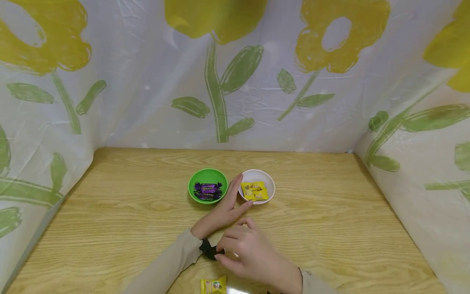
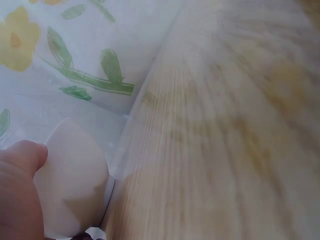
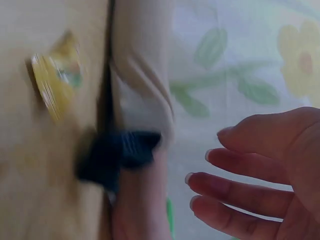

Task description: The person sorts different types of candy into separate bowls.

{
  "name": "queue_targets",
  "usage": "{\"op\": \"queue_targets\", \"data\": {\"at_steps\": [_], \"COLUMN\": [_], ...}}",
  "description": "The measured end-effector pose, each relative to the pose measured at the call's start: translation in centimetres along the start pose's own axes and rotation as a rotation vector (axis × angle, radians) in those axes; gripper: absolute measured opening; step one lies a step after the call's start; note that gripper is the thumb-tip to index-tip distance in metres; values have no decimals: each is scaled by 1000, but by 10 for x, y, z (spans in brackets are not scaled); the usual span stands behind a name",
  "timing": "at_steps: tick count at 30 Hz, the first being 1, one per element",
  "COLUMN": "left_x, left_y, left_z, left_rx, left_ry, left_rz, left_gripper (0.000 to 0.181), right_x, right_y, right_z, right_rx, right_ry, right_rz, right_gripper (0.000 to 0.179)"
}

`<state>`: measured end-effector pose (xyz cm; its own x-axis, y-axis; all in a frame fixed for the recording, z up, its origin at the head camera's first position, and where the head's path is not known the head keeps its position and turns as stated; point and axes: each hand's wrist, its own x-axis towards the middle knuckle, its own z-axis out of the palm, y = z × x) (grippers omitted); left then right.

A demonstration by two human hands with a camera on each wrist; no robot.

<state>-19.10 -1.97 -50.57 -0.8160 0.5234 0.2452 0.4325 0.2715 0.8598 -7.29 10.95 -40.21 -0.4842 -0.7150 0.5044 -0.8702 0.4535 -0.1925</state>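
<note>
My left hand (image 1: 224,208) rests against the white bowl (image 1: 269,196), its straight fingers along the left side and its thumb on the near side. The left wrist view shows the thumb touching the bowl's outer wall (image 2: 70,175). Several yellow packets (image 1: 255,191) lie in that bowl. Closer to me, my right hand (image 1: 249,251) hovers beside my left wrist with relaxed, slightly bent fingers. Nothing sits between those fingers (image 3: 235,187) in the right wrist view. A black band-like piece (image 1: 210,250) on the left wrist overlaps the right fingertips in the head view.
Left of the white bowl stands a green bowl (image 1: 192,183) with purple wrapped candies (image 1: 208,190). One yellow packet (image 1: 213,285) lies at the table's near edge. A flowered curtain (image 1: 147,102) encloses the wooden table (image 1: 330,212) at the back and sides.
</note>
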Motion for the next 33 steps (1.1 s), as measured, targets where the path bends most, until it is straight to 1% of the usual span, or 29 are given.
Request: {"op": "queue_targets", "data": {"at_steps": [3,4,9,11,13,15,18,23,28,33], "left_x": [0,0,1,1,1,1,1,1,0,0], "left_y": [1,1,2,2,2,1,2,4,5,3], "left_z": [0,0,0,0,0,0,1,0,0,0], "left_rx": [2,2,-3,-5,-2,-4,-3,-10,-9,-7], "left_ry": [6,8,12,12,13,11,5,7,12,15], "left_rz": [-1,2,2,0,-1,-5,-15,-16,-6,0], "left_gripper": [87,86,87,87,87,87,87,86,87,86], "right_x": [-3,-4,-9,-12,-14,-17,-19,-21,-21,-19], "right_y": [-9,-12,-21,-24,-25,-26,-27,-27,-26,-25], "right_z": [5,7,19,25,31,36,42,48,52,51], "right_rx": [-18,-38,-204,-269,-303,-307,-276,-292,-318,-320], "right_ry": [-53,-75,-222,-259,-281,-289,-289,-248,-215,-216], "right_rz": [-79,-107,-188,-218,-243,-253,-246,-246,-266,-281], "right_gripper": [8,9,18,19,16,12,12,14,15,11]}}
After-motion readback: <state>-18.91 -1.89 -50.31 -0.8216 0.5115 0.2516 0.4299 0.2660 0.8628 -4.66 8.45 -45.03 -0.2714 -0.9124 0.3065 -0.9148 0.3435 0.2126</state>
